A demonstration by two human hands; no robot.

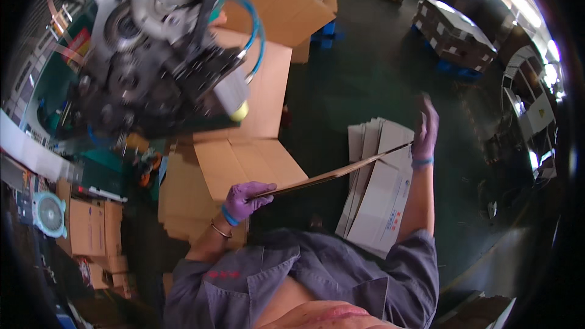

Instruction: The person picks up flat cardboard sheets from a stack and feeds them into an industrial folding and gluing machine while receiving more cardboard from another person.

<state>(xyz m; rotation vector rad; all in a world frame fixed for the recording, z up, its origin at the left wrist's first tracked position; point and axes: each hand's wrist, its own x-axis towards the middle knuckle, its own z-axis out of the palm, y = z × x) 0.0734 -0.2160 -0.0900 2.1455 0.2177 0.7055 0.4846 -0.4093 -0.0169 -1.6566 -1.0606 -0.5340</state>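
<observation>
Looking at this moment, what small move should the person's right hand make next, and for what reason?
Probably close the right hand on the end of the cardboard sheet beside it: that hand looks open and flat, while only the left hand clearly grips the sheet.

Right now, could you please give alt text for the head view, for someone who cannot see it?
A purple-gloved left hand grips one end of a cardboard sheet, the open right hand at its other end. Flat white cartons show behind it; a machine fills the upper left.
</observation>
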